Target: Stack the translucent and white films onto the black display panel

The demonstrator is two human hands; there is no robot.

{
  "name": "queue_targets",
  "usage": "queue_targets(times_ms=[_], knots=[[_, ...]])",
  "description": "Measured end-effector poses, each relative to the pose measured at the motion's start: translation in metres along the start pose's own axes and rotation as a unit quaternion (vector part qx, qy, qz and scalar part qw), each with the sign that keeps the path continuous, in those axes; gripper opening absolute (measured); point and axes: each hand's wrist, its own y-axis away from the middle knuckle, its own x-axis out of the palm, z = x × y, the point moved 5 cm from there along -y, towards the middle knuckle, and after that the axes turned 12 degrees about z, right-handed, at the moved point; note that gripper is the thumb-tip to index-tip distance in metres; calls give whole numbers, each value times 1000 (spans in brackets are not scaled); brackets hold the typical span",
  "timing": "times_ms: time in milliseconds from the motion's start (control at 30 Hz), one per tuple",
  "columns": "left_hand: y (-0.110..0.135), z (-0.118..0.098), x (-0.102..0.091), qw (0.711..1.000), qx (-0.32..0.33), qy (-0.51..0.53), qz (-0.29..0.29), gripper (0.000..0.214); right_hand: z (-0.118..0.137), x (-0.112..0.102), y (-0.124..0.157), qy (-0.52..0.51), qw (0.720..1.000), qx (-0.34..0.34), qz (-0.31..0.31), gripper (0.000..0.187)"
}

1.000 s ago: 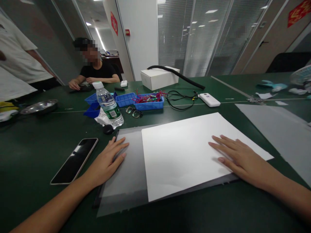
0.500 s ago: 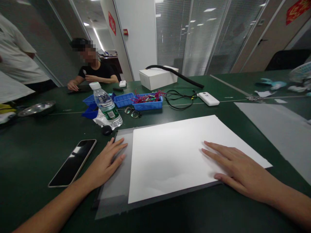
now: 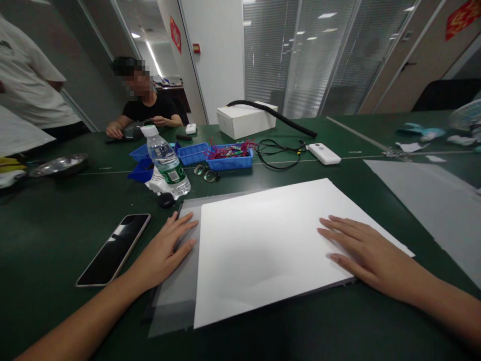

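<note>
A large white sheet of paper (image 3: 259,245) lies in front of me, over a translucent grey sheet (image 3: 175,296) that shows along its left side. A dark edge peeks out below the paper. My left hand (image 3: 171,248) rests with fingers spread on the translucent sheet, just left of the paper. On the paper's right part lies my right hand (image 3: 364,250), its fingers stretched out and nothing gripped. Left of my left hand is a phone (image 3: 114,250), screen up and dark.
Beyond the sheets stand a tilted water bottle (image 3: 167,163), glasses (image 3: 206,173), a blue tray (image 3: 231,161) of red wires, a black cable (image 3: 278,153), a white device (image 3: 323,154) and a white box (image 3: 246,122). Another translucent sheet (image 3: 424,200) lies right. A person (image 3: 148,110) sits opposite; another stands left.
The white paper has shifted slightly left and turned a little over the translucent sheet. My right hand's fingers have moved closer together. My left hand has stayed in place.
</note>
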Motion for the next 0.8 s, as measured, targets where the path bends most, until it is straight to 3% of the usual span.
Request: queue_targets(times_ms=[233, 367, 600, 800], knots=[[0, -1, 0, 1000, 6, -6, -6, 71, 18, -7, -2, -35, 998, -46, 33, 83], [0, -2, -1, 1000, 13, -7, -4, 71, 21, -7, -3, -34, 997, -61, 42, 84], [1, -2, -2, 1000, 12, -8, 2, 67, -9, 2, 3, -62, 997, 55, -8, 74], [1, -2, -1, 1000, 4, -3, 4, 67, -24, 13, 7, -72, 985, 158, -3, 64]])
